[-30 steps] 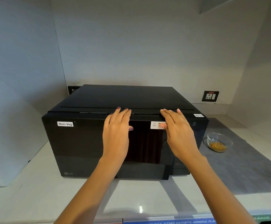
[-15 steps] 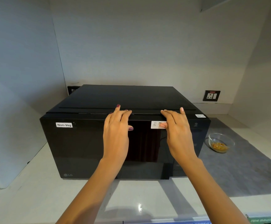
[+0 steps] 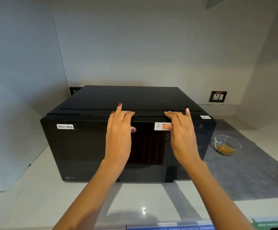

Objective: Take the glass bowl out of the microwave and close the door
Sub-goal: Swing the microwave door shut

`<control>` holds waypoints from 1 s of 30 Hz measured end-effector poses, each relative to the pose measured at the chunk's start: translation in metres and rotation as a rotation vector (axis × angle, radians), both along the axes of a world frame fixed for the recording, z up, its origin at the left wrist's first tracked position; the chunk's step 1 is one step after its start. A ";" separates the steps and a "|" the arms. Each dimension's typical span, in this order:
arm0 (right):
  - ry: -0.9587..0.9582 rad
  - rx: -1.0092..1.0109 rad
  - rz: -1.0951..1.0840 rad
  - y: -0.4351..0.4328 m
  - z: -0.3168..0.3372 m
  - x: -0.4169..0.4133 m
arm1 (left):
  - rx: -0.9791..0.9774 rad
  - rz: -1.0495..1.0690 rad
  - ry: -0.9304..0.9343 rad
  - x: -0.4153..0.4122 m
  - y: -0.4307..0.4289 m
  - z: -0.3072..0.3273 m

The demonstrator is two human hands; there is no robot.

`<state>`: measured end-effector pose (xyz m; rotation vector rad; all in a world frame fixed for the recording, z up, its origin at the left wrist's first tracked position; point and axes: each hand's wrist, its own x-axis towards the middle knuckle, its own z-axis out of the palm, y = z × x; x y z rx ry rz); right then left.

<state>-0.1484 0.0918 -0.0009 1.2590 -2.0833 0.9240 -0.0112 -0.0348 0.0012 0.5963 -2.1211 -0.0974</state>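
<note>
Black microwave [image 3: 88,146] is sitting on the white counter [image 3: 35,196], door [image 3: 85,143] flush. Left hand [image 3: 119,131] and right hand [image 3: 182,131] are lying flat on the door's top edge, fingers extended, gripping nothing. Glass bowl [image 3: 227,145] is resting on the grey mat [image 3: 251,171], right of the microwave.

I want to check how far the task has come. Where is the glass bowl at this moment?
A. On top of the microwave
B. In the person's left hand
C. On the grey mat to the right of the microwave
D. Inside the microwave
C: the glass bowl stands on the grey mat right of the microwave, apart from both hands.
</note>
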 end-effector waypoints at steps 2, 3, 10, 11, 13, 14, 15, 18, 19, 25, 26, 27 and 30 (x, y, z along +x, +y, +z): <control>-0.009 -0.001 -0.004 0.000 0.000 -0.001 | 0.018 -0.019 0.000 0.000 0.001 0.000; -0.013 -0.003 -0.006 -0.001 0.000 -0.002 | 0.023 -0.025 0.004 0.000 0.001 0.001; -0.055 -0.007 -0.013 -0.006 0.001 -0.005 | 0.030 -0.023 0.040 -0.001 0.003 0.001; -0.056 -0.012 -0.015 -0.006 0.001 -0.005 | 0.032 -0.026 0.048 -0.001 0.004 0.001; -0.057 -0.033 -0.020 -0.007 0.000 -0.006 | 0.022 -0.025 0.070 -0.001 0.004 0.001; -0.055 -0.044 -0.024 -0.008 -0.001 -0.006 | 0.017 -0.023 0.082 -0.002 0.005 0.001; -0.053 -0.052 -0.027 -0.009 -0.001 -0.006 | 0.017 -0.020 0.095 -0.002 0.006 0.001; -0.051 -0.054 -0.029 -0.010 -0.003 -0.008 | 0.003 -0.009 0.100 -0.001 0.007 0.000; -0.053 -0.059 -0.024 -0.010 -0.004 -0.008 | -0.007 -0.007 0.092 -0.001 0.007 0.000; 0.011 -0.106 -0.022 -0.006 -0.011 0.004 | -0.052 0.011 -0.018 0.002 0.003 -0.011; 0.030 -0.123 -0.033 -0.007 -0.013 0.007 | -0.060 0.015 -0.017 0.002 0.004 -0.013; 0.026 -0.141 -0.047 -0.007 -0.012 0.011 | -0.054 0.018 -0.007 0.003 0.007 -0.013; 0.024 -0.196 -0.078 -0.009 -0.012 0.022 | -0.034 -0.012 0.059 0.006 0.014 -0.013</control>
